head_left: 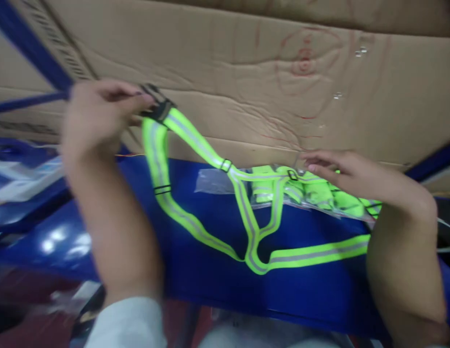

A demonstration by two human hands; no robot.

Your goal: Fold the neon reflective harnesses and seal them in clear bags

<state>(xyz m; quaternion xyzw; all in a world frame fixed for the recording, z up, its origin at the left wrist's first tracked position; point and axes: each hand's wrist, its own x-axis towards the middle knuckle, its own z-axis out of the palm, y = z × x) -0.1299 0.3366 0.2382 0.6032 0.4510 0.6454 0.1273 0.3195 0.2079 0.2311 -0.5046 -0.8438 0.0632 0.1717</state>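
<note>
A neon yellow-green reflective harness [252, 222] with grey centre stripes stretches between my hands above a blue surface. My left hand [101, 108], raised at the left, pinches the black buckle end [159, 108], from which two straps run down. On the right, my right hand [341, 166] has its thumb and fingers closed together at the upper strap, near a small black slider [292, 175]. The exact contact is blurred. A lower strap passes behind my right forearm. Folded yellow-green harnesses in clear bags [319, 195] lie just behind and below my right hand.
A blue-covered table or shelf [217, 290] lies beneath the straps. Behind it stands a large cardboard sheet [247, 72] with red markings. Blue frame bars [32, 46] rise at the left. A clear plastic bag [216, 181] rests near the back edge; white boxes [36, 181] sit left.
</note>
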